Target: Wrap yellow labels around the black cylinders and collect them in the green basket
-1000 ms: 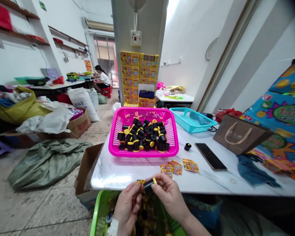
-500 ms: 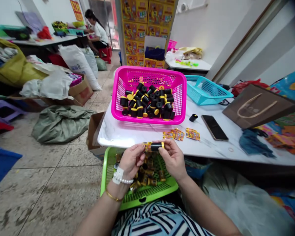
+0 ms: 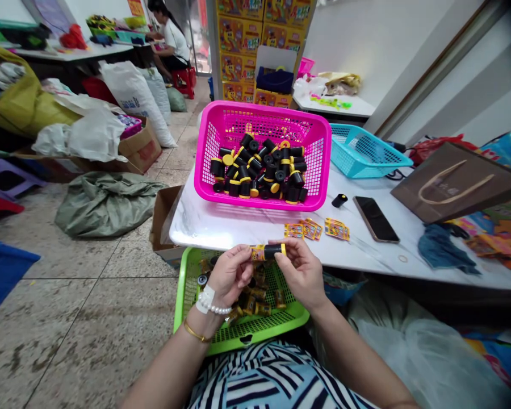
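Observation:
Between my two hands is a small black cylinder with a yellow end cap. My right hand pinches it at the capped end. A yellow printed label lies against its other end, pinched by the thumb and fingers of my left hand; how far it sticks to the cylinder I cannot tell. Below my hands, a green basket holds several cylinders wrapped in such labels. Past them, a pink basket holds many plain black-and-yellow cylinders. Small stacks of labels lie on the table nearby.
On the white marbled table are one loose black cylinder, a phone, a blue basket, a brown paper bag and a blue cloth. A person sits at a far table.
The view has tilted and shifted slightly. The label's printed face now shows more fully beside the cylinder. Both hands keep their grip in nearly the same place.

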`<state>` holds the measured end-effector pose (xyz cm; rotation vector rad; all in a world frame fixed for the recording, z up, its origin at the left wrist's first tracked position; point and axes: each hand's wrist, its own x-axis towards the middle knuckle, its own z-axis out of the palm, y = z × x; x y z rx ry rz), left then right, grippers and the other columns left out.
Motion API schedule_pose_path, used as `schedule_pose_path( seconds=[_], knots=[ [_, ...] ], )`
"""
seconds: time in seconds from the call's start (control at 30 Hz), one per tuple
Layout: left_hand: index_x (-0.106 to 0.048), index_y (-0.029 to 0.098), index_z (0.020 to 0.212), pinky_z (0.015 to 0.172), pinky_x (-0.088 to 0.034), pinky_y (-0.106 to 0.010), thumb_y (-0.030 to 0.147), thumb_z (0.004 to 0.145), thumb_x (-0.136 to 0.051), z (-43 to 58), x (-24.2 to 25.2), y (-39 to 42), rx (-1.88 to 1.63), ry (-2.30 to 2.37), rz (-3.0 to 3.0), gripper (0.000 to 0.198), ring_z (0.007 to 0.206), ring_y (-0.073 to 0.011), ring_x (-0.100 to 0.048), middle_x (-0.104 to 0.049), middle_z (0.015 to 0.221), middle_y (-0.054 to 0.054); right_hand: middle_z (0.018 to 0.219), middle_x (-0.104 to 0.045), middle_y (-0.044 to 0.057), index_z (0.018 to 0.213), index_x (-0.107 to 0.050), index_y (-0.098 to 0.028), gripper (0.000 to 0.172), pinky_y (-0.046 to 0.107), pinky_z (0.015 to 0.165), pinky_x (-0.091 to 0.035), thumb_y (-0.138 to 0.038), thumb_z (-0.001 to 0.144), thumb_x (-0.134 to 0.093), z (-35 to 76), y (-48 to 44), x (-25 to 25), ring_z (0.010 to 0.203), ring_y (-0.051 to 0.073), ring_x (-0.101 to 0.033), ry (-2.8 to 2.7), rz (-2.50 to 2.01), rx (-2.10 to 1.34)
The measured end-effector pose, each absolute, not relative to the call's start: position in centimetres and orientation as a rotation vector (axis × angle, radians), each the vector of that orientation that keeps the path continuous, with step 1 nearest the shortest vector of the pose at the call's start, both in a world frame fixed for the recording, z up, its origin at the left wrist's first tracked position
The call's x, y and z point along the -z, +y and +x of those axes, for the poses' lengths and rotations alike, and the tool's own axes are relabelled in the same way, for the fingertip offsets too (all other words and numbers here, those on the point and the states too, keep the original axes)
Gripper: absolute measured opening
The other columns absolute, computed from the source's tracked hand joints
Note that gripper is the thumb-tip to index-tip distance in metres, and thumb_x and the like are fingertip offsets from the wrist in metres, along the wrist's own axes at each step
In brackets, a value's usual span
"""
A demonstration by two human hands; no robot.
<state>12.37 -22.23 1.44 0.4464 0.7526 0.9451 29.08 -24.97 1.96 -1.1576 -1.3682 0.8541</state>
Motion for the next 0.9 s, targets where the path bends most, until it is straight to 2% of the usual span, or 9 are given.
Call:
schedule_pose_path(
  seconds=[0.07, 0.17, 0.23, 0.37, 0.47, 0.6, 0.73, 0.83, 0.9],
  knots=[
    [-0.056, 0.015, 0.074, 0.030, -0.019, -0.012, 0.036, 0.071, -0.079, 12.3, -1.6, -22.2, -0.937, 0.756, 0.468, 0.031, 0.030, -0.0016, -0.031, -0.047, 0.042, 0.007, 0.111, -0.069, 0.007, 0.112, -0.062, -0.023, 0.024, 0.035, 0.091, -0.055, -0.026, 0.089, -0.062, 29.0, -25.1, -2.0, 0.100, 0.020, -0.068, -1.405, -1.161, -0.797],
    [-0.060, 0.012, 0.075, 0.031, -0.021, -0.011, 0.031, 0.066, -0.082, 12.2, -1.8, -22.2, -0.978, 0.739, 0.424, 0.031, 0.036, -0.0002, -0.036, -0.061, 0.058, 0.002, 0.116, -0.068, 0.008, 0.116, -0.061, -0.023, 0.028, 0.036, 0.094, -0.054, -0.024, 0.088, -0.064, 28.7, -25.2, -1.9, 0.105, 0.021, -0.067, -1.456, -1.131, -0.784],
    [-0.063, 0.010, 0.074, 0.031, -0.021, -0.011, 0.028, 0.062, -0.084, 12.3, -1.8, -22.3, -1.004, 0.730, 0.379, 0.031, 0.040, 0.0002, -0.038, -0.064, 0.067, 0.000, 0.112, -0.069, 0.007, 0.114, -0.060, -0.024, 0.026, 0.035, 0.089, -0.056, -0.024, 0.088, -0.064, 28.6, -25.3, -1.8, 0.100, 0.020, -0.068, -1.444, -1.094, -0.870],
    [-0.068, 0.008, 0.076, 0.033, -0.023, -0.012, 0.031, 0.061, -0.086, 12.5, -1.7, -22.9, -1.035, 0.821, 0.423, 0.033, 0.044, -0.0023, -0.040, -0.058, 0.059, 0.001, 0.105, -0.071, 0.006, 0.109, -0.062, -0.024, 0.024, 0.032, 0.087, -0.056, -0.023, 0.085, -0.068, 28.8, -25.5, -1.6, 0.095, 0.019, -0.069, -1.379, -1.073, -0.907],
    [-0.071, 0.010, 0.091, 0.040, -0.032, -0.013, 0.033, 0.064, -0.085, 12.4, -1.9, -23.6, -1.115, 0.934, 0.526, 0.038, 0.050, -0.0050, -0.047, -0.059, 0.062, 0.000, 0.104, -0.069, 0.005, 0.106, -0.064, -0.024, 0.027, 0.032, 0.088, -0.055, -0.022, 0.081, -0.073, 29.3, -25.7, -1.6, 0.097, 0.019, -0.067, -1.363, -1.072, -0.855],
    [-0.068, 0.017, 0.110, 0.052, -0.044, -0.019, 0.031, 0.068, -0.083, 11.4, -2.1, -24.1, -1.019, 0.894, 0.751, 0.047, 0.064, -0.0098, -0.057, -0.069, 0.092, -0.007, 0.097, -0.068, 0.005, 0.105, -0.066, -0.024, 0.030, 0.030, 0.078, -0.056, -0.026, 0.077, -0.077, 29.8, -26.2, -2.1, 0.089, 0.019, -0.066, -1.443, -1.010, -0.914],
    [-0.074, 0.014, 0.098, 0.059, -0.046, -0.023, 0.032, 0.070, -0.081, 10.7, -1.8, -23.9, -0.818, 0.862, 0.989, 0.034, 0.063, -0.0117, -0.056, -0.070, 0.080, -0.006, 0.097, -0.066, 0.006, 0.107, -0.071, -0.024, 0.036, 0.030, 0.075, -0.055, -0.028, 0.073, -0.081, 29.7, -26.4, -2.3, 0.086, 0.019, -0.064, -1.639, -0.997, -0.848],
    [-0.075, 0.014, 0.094, 0.065, -0.047, -0.024, 0.033, 0.072, -0.080, 11.4, -1.2, -23.7, -0.792, 0.895, 1.068, 0.030, 0.070, -0.0144, -0.059, -0.071, 0.083, -0.007, 0.094, -0.063, 0.005, 0.107, -0.073, -0.025, 0.036, 0.029, 0.068, -0.054, -0.030, 0.072, -0.081, 29.7, -26.4, -1.8, 0.078, 0.016, -0.061, -1.685, -1.049, -0.806],
    [-0.074, 0.014, 0.091, 0.061, -0.045, -0.023, 0.036, 0.072, -0.080, 12.2, -0.8, -23.8, -0.810, 0.893, 1.039, 0.030, 0.065, -0.0125, -0.057, -0.069, 0.078, -0.005, 0.094, -0.061, 0.005, 0.107, -0.072, -0.025, 0.035, 0.027, 0.064, -0.053, -0.030, 0.073, -0.079, 29.9, -26.6, -1.4, 0.075, 0.015, -0.059, -1.657, -1.087, -0.840]
  ],
)
